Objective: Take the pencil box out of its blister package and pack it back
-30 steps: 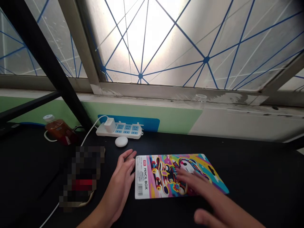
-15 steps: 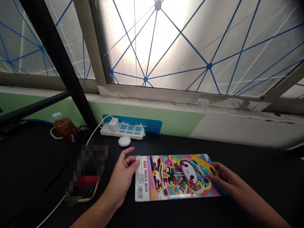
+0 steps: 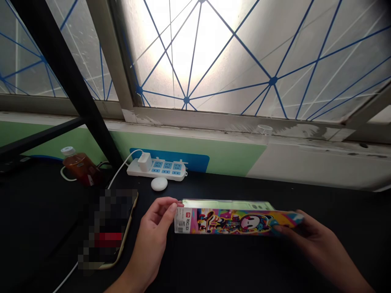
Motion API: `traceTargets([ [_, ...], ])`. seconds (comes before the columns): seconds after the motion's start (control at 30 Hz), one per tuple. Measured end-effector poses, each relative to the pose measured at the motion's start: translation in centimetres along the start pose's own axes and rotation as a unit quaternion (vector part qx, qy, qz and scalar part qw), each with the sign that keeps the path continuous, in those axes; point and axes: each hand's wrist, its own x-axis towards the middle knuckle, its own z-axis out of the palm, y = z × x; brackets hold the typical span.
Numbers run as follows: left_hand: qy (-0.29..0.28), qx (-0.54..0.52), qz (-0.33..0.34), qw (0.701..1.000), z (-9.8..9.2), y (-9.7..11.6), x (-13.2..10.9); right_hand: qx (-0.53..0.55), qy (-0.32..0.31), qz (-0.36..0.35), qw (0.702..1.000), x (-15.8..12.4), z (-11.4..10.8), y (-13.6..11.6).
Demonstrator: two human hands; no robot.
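A colourful pencil box package [image 3: 232, 221], printed "PENCIL BOX" with a cartoon figure on a skateboard, is held between both hands above the black table. It is tilted so that its printed front looks foreshortened and a pale green side shows along the far edge. My left hand [image 3: 155, 226] pinches the white left end between thumb and fingers. Around the right end, my right hand [image 3: 311, 240] is closed, thumb on the printed front and fingers behind it, partly hidden.
A phone [image 3: 113, 232] with a blurred-out screen lies on the left. Behind it stand a bottle of reddish-brown drink [image 3: 81, 167] and a white power strip [image 3: 157, 169] with a charger plugged in. A small white oval case [image 3: 159, 184] sits before the strip. The window [image 3: 214, 61] is behind.
The package has tipped, turning its printed front steeply and bringing the pale green side into view. My left fingers have closed onto its left end, and my right hand has shifted slightly right.
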Motion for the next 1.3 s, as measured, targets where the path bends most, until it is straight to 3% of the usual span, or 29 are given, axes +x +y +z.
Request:
traceTargets([
  [0.13, -0.007, 0.035, 0.058, 0.998, -0.1, -0.3, -0.4, -0.046, -0.022, -0.060, 0.997, -0.1, 0.1, -0.3],
  [0.27, -0.066, 0.159, 0.096, 0.980, -0.1, -1.4, -0.8, -0.082, -0.153, -0.116, 0.978, -0.1, 0.8, -0.2],
  [0.33, -0.118, 0.261, 0.112, 0.952, -0.2, -2.0, -0.9, -0.119, -0.202, -0.127, 0.964, -0.1, 1.3, 0.2],
  [0.47, -0.199, 0.444, 0.173, 0.856, -0.4, -2.7, -0.9, -0.166, -0.227, -0.110, 0.953, -0.6, 1.4, 1.7],
  [0.6, -0.190, 0.498, 0.199, 0.822, -0.8, -2.2, -0.1, -0.176, -0.250, -0.079, 0.949, -1.2, 0.9, 2.3],
  [0.77, -0.173, 0.531, 0.156, 0.814, -1.3, -1.4, 1.2, -0.171, -0.215, -0.073, 0.959, -1.1, 1.7, 1.5],
  [1.0, -0.157, 0.535, 0.215, 0.802, -1.6, -1.6, 1.6, -0.147, -0.188, -0.093, 0.967, -1.3, 2.4, 0.6],
  [1.07, -0.150, 0.539, 0.246, 0.792, -1.4, -1.6, 1.4, -0.086, -0.170, -0.082, 0.978, -1.3, 2.5, -0.2],
  [1.2, -0.132, 0.551, 0.313, 0.762, -0.8, -1.4, 0.3, 0.097, -0.051, 0.015, 0.994, -1.0, 3.4, -1.8],
  [1.3, -0.132, 0.558, 0.348, 0.742, -0.5, -1.5, -0.4, 0.159, -0.044, 0.045, 0.985, -0.8, 3.9, -2.7],
])
